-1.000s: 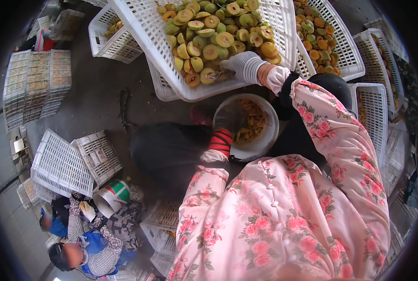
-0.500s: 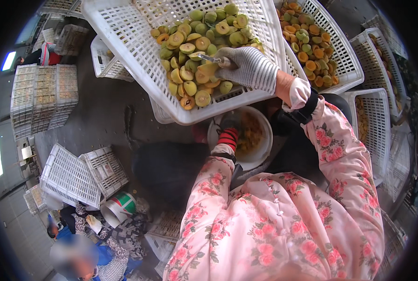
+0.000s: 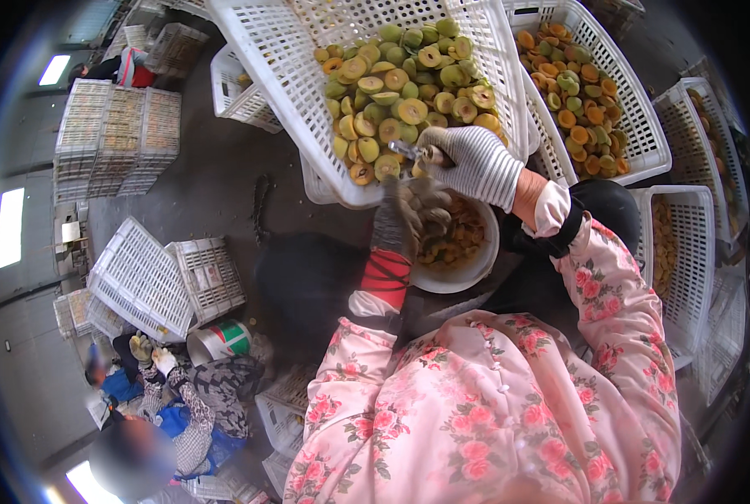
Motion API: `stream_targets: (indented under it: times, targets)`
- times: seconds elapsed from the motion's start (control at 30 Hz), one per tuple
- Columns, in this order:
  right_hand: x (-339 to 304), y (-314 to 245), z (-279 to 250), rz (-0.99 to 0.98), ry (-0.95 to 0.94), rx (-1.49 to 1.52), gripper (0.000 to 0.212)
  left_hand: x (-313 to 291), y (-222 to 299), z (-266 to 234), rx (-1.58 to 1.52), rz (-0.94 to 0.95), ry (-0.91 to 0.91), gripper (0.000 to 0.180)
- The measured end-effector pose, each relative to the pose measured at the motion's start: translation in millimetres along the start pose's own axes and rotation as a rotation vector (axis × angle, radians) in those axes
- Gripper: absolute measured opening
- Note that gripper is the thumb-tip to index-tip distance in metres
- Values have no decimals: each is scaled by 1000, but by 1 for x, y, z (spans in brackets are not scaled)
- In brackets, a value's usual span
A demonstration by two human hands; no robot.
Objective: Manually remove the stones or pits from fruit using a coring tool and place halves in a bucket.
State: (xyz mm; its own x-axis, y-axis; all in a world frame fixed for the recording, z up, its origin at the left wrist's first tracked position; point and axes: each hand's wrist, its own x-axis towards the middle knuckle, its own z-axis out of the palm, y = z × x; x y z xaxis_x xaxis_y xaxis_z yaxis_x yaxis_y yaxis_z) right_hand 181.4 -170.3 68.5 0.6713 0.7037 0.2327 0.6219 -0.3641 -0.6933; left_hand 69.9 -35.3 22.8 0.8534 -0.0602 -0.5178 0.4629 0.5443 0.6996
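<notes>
Halved green and yellow apricot-like fruits (image 3: 408,80) lie in the tilted white plastic crate (image 3: 286,92) in front of me. My right hand (image 3: 480,160), in a grey-and-white striped glove, grips a short metal-tipped hand tool (image 3: 404,149) at the crate's near edge. Just below that edge is my left hand (image 3: 413,210), in a dark grey glove with a red cuff. Its fingers are curled and smeared by motion, so what they hold, if anything, is hidden. Beneath both hands stands a white bucket (image 3: 486,252) holding orange-brown fruit pieces (image 3: 455,239).
To the right, a white crate (image 3: 644,126) holds orange and green fruit halves, with more crates (image 3: 690,269) beyond it. Stacked crates (image 3: 97,143) stand at the far left. Another person (image 3: 181,428) sits at the lower left near crates and a white-and-green bucket (image 3: 219,343).
My left hand has come up out of the bucket to the crate's near edge. My right hand has drawn back toward me from over the fruit, still with the tool.
</notes>
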Motion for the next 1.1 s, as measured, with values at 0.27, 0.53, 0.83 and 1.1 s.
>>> stream_targets:
  times: [0.27,0.53,0.83,1.1]
  targets:
    - [17,32,3,204,-32,-148,18,57,-62,-101,201,296,211,51]
    - [22,65,36,321,-398,-420,31,29,-39,-35,436,446,323,37]
    - [15,80,47,224,-245,-283,24,54,-54,-82,190,266,153,38]
    - [-11,-12,36,347,-258,429,32,-14,12,2,67,405,187,35]
